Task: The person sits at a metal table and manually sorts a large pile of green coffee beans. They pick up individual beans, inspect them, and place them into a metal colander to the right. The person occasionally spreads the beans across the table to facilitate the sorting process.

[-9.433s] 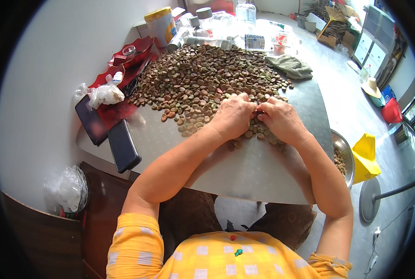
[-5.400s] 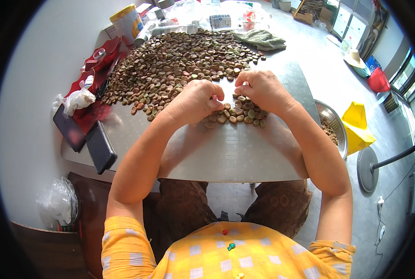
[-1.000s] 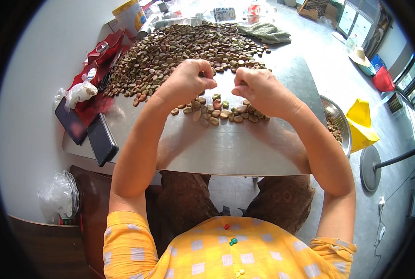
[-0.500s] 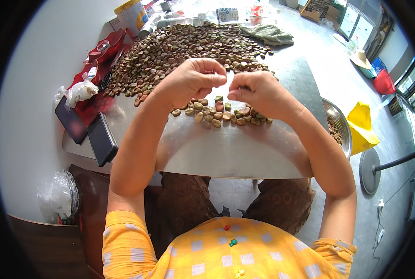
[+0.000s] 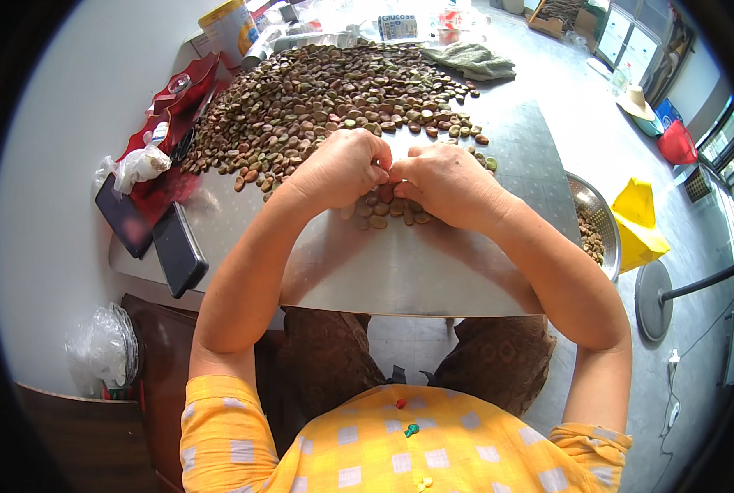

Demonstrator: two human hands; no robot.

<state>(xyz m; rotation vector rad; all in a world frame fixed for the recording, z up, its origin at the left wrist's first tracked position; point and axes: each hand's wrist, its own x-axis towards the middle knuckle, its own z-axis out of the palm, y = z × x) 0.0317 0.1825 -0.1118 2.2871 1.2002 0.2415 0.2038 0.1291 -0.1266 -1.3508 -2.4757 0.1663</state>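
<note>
A small group of brown and reddish broad beans (image 5: 378, 220) lies on the metal tabletop (image 5: 367, 283) in front of me, partly covered by my hands. Over it, my left hand (image 5: 349, 168) is closed, with thumb and fingers pinched. My right hand (image 5: 451, 185) curls in from the other side, its fingertips almost meeting the left ones. Whatever sits between the fingertips is hidden. Beyond both hands spreads a large heap of broad beans (image 5: 301, 103) in brown and green. A few stray beans lie by the right hand's far side.
Two dark phones, one of them a black phone (image 5: 180, 249), lie at the left edge beside a red tray (image 5: 155, 131). A grey cloth (image 5: 470, 61) and clear bottles stand at the back. Right of the table are a metal colander (image 5: 609, 222) and a yellow bag (image 5: 640, 226).
Both hands have come down and nearer each other, onto the small group of beans. They now cover many of the beans that showed before.
</note>
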